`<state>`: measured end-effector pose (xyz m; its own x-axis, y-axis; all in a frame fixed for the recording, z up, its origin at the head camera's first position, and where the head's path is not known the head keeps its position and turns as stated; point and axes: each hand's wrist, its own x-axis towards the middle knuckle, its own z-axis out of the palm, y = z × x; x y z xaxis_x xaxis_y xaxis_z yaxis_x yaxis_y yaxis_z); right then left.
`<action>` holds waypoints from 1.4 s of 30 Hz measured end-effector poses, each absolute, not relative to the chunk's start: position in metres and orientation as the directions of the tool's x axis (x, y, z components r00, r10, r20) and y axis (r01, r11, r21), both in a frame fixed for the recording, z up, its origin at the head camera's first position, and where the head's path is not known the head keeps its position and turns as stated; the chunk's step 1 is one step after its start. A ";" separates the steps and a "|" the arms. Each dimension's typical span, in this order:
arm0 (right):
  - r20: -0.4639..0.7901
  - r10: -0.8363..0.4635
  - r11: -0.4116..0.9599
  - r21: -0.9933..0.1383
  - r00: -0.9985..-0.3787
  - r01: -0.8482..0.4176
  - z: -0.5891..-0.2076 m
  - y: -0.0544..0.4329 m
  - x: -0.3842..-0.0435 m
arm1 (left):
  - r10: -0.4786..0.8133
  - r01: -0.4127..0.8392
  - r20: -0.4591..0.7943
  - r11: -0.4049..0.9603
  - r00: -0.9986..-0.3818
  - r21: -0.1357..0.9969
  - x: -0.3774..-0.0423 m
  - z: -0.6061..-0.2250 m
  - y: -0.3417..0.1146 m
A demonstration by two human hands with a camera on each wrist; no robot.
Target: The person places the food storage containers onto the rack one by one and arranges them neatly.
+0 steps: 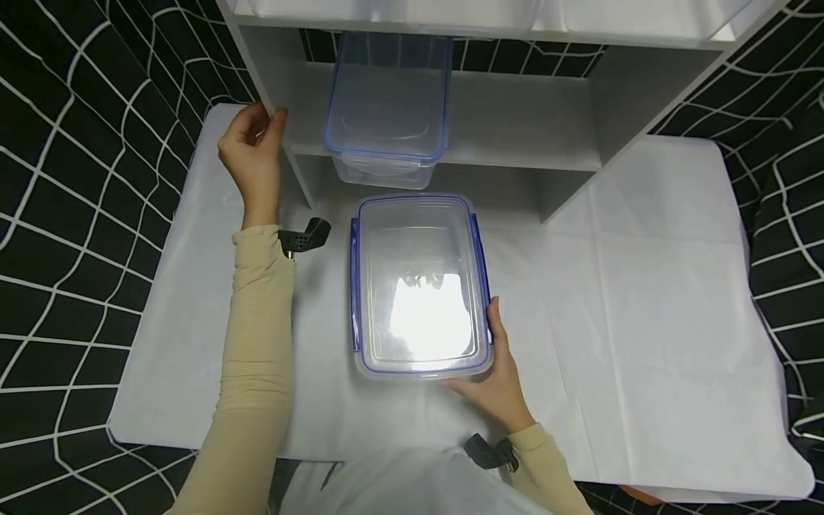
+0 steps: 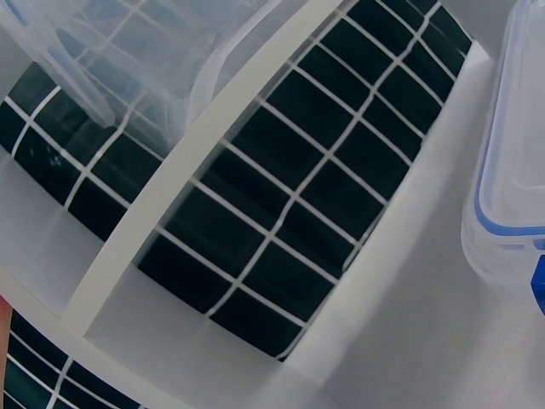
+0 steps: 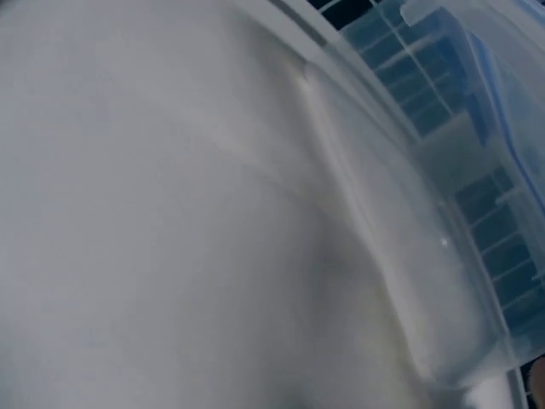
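A clear rectangular food container [image 1: 412, 286] with a blue-rimmed lid and blue side latches lies on the white-covered table in front of the shelf. My right hand [image 1: 496, 383] grips its near right corner, fingers along the right side and thumb at the near edge. My left hand [image 1: 254, 146] pinches the front edge of the white shelf's left side panel [image 1: 297, 175]. A second clear container [image 1: 386, 107] with a blue-rimmed lid sits on the shelf board, its near end jutting past the board's front edge. In the right wrist view, a clear container wall [image 3: 409, 230] fills the right part.
The white shelf board [image 1: 521, 118] spans between two side panels, with a top board [image 1: 476, 18] above. White cloth [image 1: 676, 307] covers the table. Black netting with white cords [image 1: 71, 286] surrounds the table. An orange object [image 1: 640, 495] shows under the table's front edge.
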<state>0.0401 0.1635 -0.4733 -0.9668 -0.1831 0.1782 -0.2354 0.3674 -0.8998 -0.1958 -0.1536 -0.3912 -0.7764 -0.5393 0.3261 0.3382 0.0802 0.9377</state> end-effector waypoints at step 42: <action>0.022 -0.127 0.421 -0.904 -0.992 -0.074 -0.452 0.190 0.043 | -0.561 0.372 0.368 0.114 -0.741 0.921 -0.189 -0.383 -0.145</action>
<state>0.0431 0.1898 -0.4515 -0.9916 -0.1273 0.0217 -0.0739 0.4214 -0.9039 -0.1889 -0.1449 -0.3831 -0.7411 -0.5614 0.3683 0.3715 0.1140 0.9214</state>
